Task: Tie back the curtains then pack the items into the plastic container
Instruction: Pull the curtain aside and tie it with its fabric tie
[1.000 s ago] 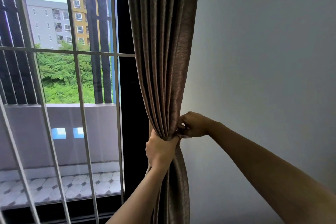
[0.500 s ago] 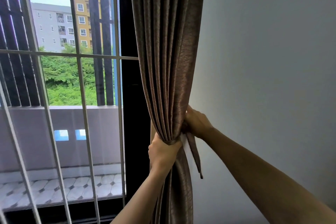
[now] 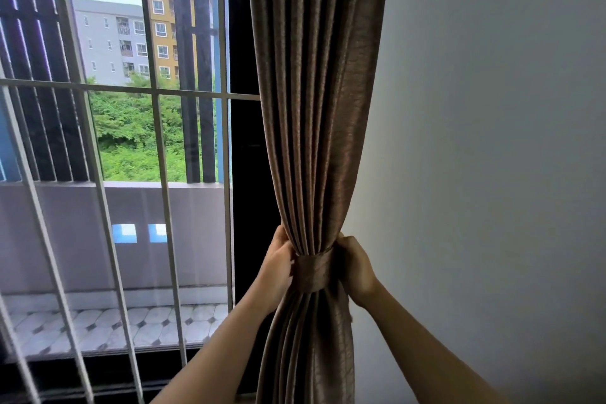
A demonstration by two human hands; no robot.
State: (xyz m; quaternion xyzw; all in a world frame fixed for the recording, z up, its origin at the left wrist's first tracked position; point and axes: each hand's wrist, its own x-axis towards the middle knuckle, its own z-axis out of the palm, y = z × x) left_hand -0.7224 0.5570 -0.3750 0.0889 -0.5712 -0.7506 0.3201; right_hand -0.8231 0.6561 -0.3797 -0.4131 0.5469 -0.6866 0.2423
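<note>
A brown pleated curtain [image 3: 314, 108] hangs gathered beside the window. A tie-back band [image 3: 313, 270] of the same brown fabric wraps round its narrowest part. My left hand [image 3: 277, 267] holds the left side of the bundle at the band, fingers reaching behind the cloth. On the right side, my right hand [image 3: 355, 267] grips the bundle at the band, fingers curled behind it. The band's ends are hidden behind the curtain. No plastic container is in view.
A window with white metal bars [image 3: 157, 174] fills the left, with a dark frame [image 3: 244, 141] next to the curtain. A plain white wall [image 3: 492, 141] stands close on the right. Outside are a tiled balcony floor [image 3: 131, 325], trees and buildings.
The tie-back strip that hung loose from my right hand now wraps round the front of the curtain. My left hand moved from the front of the bundle to its left side.
</note>
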